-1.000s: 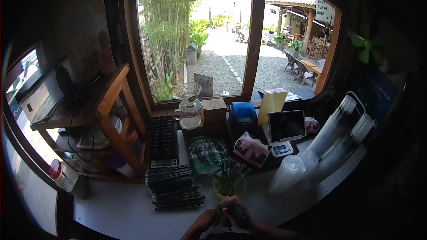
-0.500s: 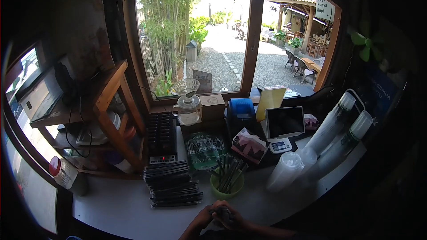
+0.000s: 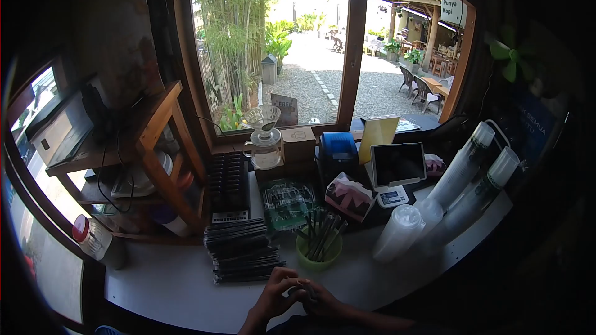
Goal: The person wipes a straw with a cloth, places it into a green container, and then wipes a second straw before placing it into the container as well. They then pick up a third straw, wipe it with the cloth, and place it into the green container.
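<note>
Gripping something small and dark between them, the left hand (image 3: 277,294) and right hand (image 3: 323,303) are meeting at the near edge of the white counter (image 3: 167,285). What the object is cannot be told. Left of them is lying a stack of black sleeves (image 3: 242,254); behind, a green cup (image 3: 318,254) is holding dark straws.

Glaring daylight through window (image 3: 310,43), dim interior, fisheye-warped vignetted edges.
</note>
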`<state>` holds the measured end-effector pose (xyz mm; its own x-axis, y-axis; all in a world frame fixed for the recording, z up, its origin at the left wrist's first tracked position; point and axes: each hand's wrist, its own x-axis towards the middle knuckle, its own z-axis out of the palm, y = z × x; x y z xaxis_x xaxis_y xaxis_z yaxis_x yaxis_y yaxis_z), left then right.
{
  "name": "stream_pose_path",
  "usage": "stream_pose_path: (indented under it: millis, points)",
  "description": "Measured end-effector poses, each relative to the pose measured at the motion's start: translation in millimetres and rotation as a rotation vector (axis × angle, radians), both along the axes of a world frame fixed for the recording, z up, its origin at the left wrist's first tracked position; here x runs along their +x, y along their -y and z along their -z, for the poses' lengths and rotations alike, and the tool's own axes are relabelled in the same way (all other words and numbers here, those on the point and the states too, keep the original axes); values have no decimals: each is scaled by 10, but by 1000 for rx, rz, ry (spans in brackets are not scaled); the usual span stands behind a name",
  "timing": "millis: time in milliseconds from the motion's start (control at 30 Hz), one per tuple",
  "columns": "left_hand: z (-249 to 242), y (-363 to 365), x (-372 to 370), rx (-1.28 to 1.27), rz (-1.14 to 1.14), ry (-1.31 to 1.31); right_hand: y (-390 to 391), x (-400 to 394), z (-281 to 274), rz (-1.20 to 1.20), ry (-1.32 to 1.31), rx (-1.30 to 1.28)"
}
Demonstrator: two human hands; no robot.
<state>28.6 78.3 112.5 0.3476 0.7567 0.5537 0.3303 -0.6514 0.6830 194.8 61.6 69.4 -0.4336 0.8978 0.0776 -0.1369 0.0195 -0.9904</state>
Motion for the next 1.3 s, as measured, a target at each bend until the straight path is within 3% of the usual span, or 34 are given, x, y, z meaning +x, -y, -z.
stream_pose_path:
  millis: [100, 167, 233, 267, 300, 400, 500, 600, 733, 833, 867, 967, 1000, 1100, 1300]
  points:
    - [17, -83, -90, -100, 35, 41, 30, 14, 72, -33, 5, -164]
    - [-224, -108, -126, 47, -52, 167, -5, 55, 113, -44, 109, -172]
    - [-467, -78, -162, 138, -126, 397, -15, 86, 98, -35, 280, -89]
    - [-560, -65, -156, 208, -182, 477, -45, 120, 502, -17, 313, 42]
    - [-646, -70, -142, 281, -240, 555, -36, 127, 561, -13, 274, 92]
    - [-808, -198, -61, 372, -316, 390, 14, 81, 596, 57, 108, 275]
    - [-609, -468, 84, 135, -251, 84, 0, 140, 616, 36, 179, 146]
    - [-295, -557, 298, 11, -336, -38, 53, 174, 727, 49, 133, 14]
    - [-74, -312, 127, -81, -349, 132, 59, 173, 670, 144, 63, 87]
    - [323, -227, -229, -70, -513, -65, 142, 209, 358, 103, -3, -359]
    - [469, -169, -379, -76, -562, -135, 77, 171, 646, 215, 127, 159]
    - [800, 61, -783, -121, -712, -304, 121, 179, 538, 164, 192, -38]
    - [857, 144, -876, -135, -746, -341, 87, 141, 946, 157, -14, -66]
    - [1054, 303, -1078, -156, -786, -395, 44, 114, 694, 209, 253, 291]
    - [1053, 312, -1108, -213, -753, -445, 8, 40, 630, 273, 294, 203]
